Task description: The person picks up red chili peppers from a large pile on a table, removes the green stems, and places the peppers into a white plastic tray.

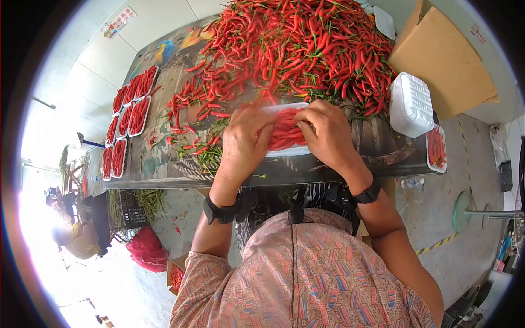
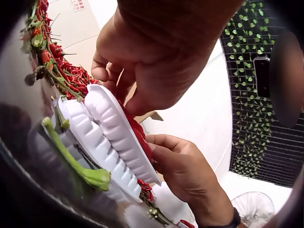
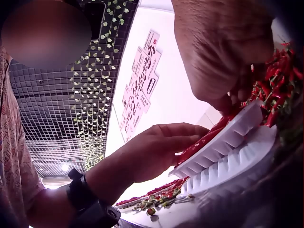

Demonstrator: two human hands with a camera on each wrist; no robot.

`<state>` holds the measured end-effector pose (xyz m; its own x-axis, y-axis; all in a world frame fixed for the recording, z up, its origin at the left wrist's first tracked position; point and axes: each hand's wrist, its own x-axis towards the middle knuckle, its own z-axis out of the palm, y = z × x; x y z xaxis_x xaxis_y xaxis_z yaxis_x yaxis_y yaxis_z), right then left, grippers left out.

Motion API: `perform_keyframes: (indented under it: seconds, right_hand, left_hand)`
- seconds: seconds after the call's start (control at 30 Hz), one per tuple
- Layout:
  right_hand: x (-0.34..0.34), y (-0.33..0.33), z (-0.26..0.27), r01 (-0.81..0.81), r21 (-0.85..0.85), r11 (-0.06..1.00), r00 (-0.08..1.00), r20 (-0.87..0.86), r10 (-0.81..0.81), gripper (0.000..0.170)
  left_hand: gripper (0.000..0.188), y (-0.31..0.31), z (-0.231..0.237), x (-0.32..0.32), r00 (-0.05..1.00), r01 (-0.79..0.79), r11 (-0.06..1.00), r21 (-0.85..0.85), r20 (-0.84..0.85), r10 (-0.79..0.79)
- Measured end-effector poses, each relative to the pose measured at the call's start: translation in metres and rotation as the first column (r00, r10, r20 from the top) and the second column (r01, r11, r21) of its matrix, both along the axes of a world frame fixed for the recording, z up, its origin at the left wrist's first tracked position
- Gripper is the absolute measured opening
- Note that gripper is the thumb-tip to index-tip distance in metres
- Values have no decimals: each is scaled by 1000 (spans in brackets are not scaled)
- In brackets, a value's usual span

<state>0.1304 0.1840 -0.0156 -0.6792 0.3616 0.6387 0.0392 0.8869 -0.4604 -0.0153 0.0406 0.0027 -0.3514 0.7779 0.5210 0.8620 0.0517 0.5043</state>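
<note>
A white ribbed tray filled with red chili peppers lies at the table's near edge. From the wrist views, it rests on a second white tray. My left hand holds the peppers at the tray's left end, thumb on the near side and fingers bent over the far side. At the right end, my right hand pinches peppers between thumb and curled fingers. The fingertips of both hands are partly hidden among the peppers.
Behind the tray spreads a big heap of loose chilies. Filled trays line the table's left side. A stack of white trays stands at right, near a cardboard box and another tray with chilies.
</note>
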Motion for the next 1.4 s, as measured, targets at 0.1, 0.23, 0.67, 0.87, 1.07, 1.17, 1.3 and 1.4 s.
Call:
perform_keyframes:
  seconds: [0.1,0.23,0.67,0.87,1.07,1.17,1.3,1.4]
  right_hand:
    - [0,0,0,-3,-10,1000,1000,7,3,9]
    - [0,-1,0,-13,-26,1000,1000,8,13,8]
    - [0,-2,3,-26,-40,999,999,23,27,12]
    - [0,3,5,-51,5,999,996,77,51,12]
    - [-2,2,7,-70,3,998,997,36,70,2]
    - [-1,3,8,-62,20,998,998,23,62,3]
    - [6,3,17,-42,-94,995,999,-35,39,8]
    - [12,3,16,-17,-122,992,999,-41,12,10]
  left_hand:
    - [18,0,1,0,1000,1,1000,-17,-16,-1]
    - [13,1,-1,-1,1000,13,1000,16,-17,-13]
    - [12,2,-1,-5,999,32,999,-6,-32,-32]
    - [13,1,-2,-8,998,40,999,-24,-57,-42]
    - [14,1,-4,-8,998,50,999,14,-50,-50]
    - [15,0,1,-11,998,47,999,-27,-44,-48]
    - [16,-9,12,-51,999,37,997,66,-40,-35]
    - [12,-18,21,-91,978,-202,979,-4,-51,201]
